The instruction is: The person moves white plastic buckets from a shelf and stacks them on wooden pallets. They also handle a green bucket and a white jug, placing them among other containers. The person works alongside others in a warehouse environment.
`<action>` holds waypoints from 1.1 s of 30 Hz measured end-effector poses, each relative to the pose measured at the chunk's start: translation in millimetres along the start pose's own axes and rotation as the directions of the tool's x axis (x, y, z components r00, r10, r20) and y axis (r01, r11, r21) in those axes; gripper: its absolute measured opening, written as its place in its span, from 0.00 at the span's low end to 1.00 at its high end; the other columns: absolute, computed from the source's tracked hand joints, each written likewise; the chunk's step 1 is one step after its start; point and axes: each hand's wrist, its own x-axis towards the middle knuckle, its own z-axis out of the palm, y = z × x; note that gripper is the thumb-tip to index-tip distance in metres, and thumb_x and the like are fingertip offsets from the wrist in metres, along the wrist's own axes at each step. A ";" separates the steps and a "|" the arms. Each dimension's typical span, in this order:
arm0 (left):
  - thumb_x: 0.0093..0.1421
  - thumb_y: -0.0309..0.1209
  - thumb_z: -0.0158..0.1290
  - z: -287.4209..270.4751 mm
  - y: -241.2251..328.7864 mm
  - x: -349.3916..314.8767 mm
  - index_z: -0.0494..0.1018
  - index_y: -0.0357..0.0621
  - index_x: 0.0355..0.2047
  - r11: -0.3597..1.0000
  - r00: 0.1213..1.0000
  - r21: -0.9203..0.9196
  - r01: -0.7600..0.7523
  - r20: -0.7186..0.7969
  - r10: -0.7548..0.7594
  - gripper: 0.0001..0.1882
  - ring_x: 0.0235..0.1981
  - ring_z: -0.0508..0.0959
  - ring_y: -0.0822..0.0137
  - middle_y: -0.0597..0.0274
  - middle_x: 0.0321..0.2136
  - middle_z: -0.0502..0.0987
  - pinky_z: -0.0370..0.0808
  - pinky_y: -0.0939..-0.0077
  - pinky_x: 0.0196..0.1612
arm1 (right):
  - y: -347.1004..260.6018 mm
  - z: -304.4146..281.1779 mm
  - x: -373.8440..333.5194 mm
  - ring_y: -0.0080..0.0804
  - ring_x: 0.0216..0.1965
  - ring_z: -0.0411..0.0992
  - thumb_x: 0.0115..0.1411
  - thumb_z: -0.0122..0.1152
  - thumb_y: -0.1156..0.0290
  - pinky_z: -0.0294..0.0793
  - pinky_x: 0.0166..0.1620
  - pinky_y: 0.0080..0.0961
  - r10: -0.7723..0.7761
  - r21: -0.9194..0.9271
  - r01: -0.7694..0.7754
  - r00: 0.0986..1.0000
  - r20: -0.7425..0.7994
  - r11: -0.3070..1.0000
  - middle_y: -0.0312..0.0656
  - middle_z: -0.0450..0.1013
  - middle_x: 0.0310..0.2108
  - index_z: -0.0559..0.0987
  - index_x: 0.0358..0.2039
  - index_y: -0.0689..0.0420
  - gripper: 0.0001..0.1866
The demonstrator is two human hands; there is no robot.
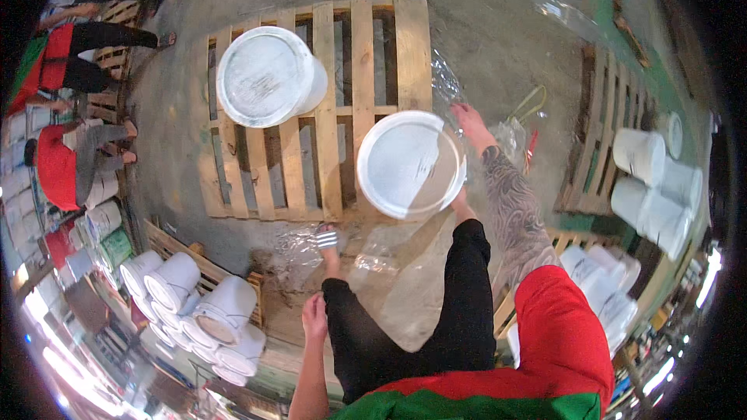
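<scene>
A white lidded bucket (pixel 408 163) stands at the near right corner of a wooden pallet (pixel 412 54), in front of my legs. My right hand (pixel 471 126) is stretched out just beyond its right rim, fingers extended and apart; I see nothing held in it. Clear plastic film (pixel 445 78) lies by those fingertips. My left hand (pixel 314 317) hangs beside my left thigh, its fingers loosely curled and empty. Farther left on the same pallet stands a second white lidded bucket (pixel 264 78), its lid scuffed with grey marks.
More white buckets are stacked at lower left (pixel 173 280) and at right (pixel 642 155), near another pallet (pixel 599 132). Crumpled clear film (pixel 299 249) lies by my left foot. A yellowish strap loop (pixel 531 101) is on the floor. People in red (pixel 58 167) work at far left.
</scene>
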 end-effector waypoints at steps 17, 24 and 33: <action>0.71 0.43 0.46 169.9 135.5 -154.3 0.72 0.38 0.53 0.859 0.907 -0.293 0.419 0.104 -0.407 0.21 0.44 0.78 0.65 0.55 0.45 0.77 0.73 0.70 0.50 | 19.1 -10.2 16.1 0.49 0.44 0.77 0.68 0.45 0.46 0.73 0.46 0.41 0.107 -0.079 -0.080 0.888 0.448 0.994 0.58 0.78 0.40 0.76 0.50 0.63 0.30; 0.68 0.41 0.50 167.3 134.8 -195.6 0.74 0.38 0.51 0.903 0.942 -0.270 0.335 0.074 -0.328 0.20 0.39 0.78 0.68 0.59 0.37 0.79 0.74 0.72 0.47 | 38.5 -39.4 -113.1 0.41 0.29 0.77 0.68 0.51 0.56 0.76 0.34 0.38 0.352 0.085 -0.412 0.854 0.384 0.907 0.48 0.76 0.31 0.76 0.41 0.63 0.20; 0.70 0.42 0.47 104.1 112.5 -272.1 0.75 0.37 0.49 0.838 0.894 -0.468 0.281 -0.189 -0.406 0.21 0.38 0.79 0.67 0.55 0.38 0.80 0.75 0.72 0.44 | -49.7 19.4 -213.2 0.27 0.18 0.57 0.69 0.51 0.53 0.62 0.27 0.30 0.345 0.699 -0.696 0.705 0.620 0.165 0.31 0.55 0.16 0.59 0.17 0.47 0.25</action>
